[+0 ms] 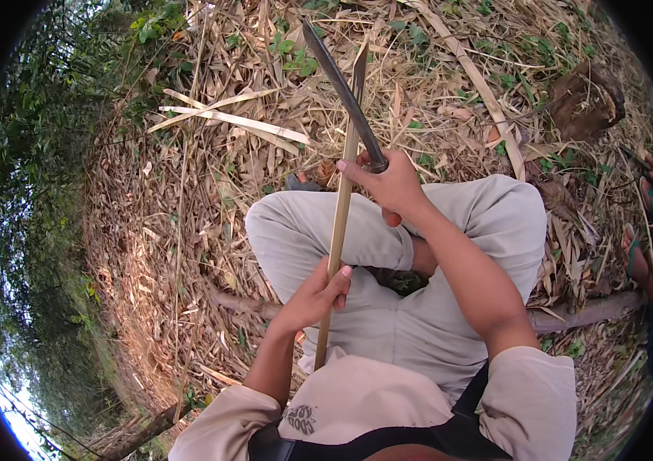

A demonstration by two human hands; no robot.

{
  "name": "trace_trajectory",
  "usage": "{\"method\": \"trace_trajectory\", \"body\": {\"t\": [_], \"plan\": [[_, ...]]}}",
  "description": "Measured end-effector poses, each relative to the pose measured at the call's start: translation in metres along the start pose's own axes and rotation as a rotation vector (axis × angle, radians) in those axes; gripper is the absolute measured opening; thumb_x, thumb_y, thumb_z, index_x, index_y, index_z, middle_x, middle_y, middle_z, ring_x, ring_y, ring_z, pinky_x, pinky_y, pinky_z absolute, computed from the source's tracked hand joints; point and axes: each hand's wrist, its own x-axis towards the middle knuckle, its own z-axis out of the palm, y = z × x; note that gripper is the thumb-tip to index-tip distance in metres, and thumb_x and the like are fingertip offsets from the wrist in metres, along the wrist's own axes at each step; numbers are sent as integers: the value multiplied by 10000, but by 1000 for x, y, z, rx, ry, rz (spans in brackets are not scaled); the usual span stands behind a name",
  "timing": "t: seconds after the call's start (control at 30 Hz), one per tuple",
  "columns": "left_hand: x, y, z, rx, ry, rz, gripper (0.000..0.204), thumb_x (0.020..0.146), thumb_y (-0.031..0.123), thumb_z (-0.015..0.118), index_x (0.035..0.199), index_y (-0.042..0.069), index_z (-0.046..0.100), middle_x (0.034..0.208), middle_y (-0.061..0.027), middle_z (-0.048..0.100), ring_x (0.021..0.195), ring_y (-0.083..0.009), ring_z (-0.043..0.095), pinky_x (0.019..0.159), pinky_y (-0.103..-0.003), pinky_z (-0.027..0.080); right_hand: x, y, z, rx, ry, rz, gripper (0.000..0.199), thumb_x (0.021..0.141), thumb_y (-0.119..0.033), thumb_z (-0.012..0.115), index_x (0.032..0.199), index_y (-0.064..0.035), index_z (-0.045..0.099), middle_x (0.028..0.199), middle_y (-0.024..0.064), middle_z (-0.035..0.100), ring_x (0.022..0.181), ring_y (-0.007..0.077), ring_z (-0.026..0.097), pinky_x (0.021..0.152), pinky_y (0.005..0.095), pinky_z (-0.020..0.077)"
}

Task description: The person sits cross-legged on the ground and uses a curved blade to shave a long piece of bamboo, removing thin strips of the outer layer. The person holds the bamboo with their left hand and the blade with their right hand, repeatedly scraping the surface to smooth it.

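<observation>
I sit cross-legged with a long, narrow bamboo strip (pixel 347 184) standing up from my lap, its lower end by my shirt. My left hand (pixel 315 296) is closed around the strip's lower part. In my right hand (pixel 394 186) is a machete (pixel 339 84) with a long dark blade, which slants up and to the left across the strip's upper part. My right thumb lies against the strip. The machete's handle is mostly hidden inside my fingers. Near the top, the strip looks dark and ends in a point.
Several pale split strips (pixel 242 123) lie crossed on the leaf litter ahead left. A longer strip (pixel 480 84) and a cut stump (pixel 588 104) are ahead right. A branch (pixel 591 313) lies beside my knee. At the right edge, another person's sandalled foot (pixel 638 257) and hand show.
</observation>
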Motion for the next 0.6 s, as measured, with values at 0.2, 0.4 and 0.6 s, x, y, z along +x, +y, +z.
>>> {"method": "trace_trajectory", "body": {"t": [0.2, 0.4, 0.6], "plan": [[37, 34, 8, -88, 102, 119, 489, 1065, 514, 352, 1046, 52, 512, 851, -60, 560, 700, -154, 603, 646, -274, 507, -5, 5, -8, -12, 6, 30, 439, 781, -424, 806, 832, 2, 714, 628, 48, 644, 567, 132, 593, 557, 289, 478], [68, 39, -11, -622, -201, 39, 552, 1048, 575, 329, 990, 65, 532, 676, -38, 502, 498, -146, 511, 427, -214, 400, -20, -14, -7, -46, -6, -86, 441, 840, -413, 785, 845, 19, 697, 534, -20, 499, 511, 61, 418, 468, 284, 336], [69, 56, 13, -417, 155, 69, 449, 1059, 431, 365, 989, 30, 555, 713, -84, 579, 503, -192, 575, 445, -266, 467, -32, -2, -6, -302, 11, -438, 643, 858, -628, 652, 749, 6, 675, 536, 106, 562, 490, 246, 587, 471, 360, 433]]}}
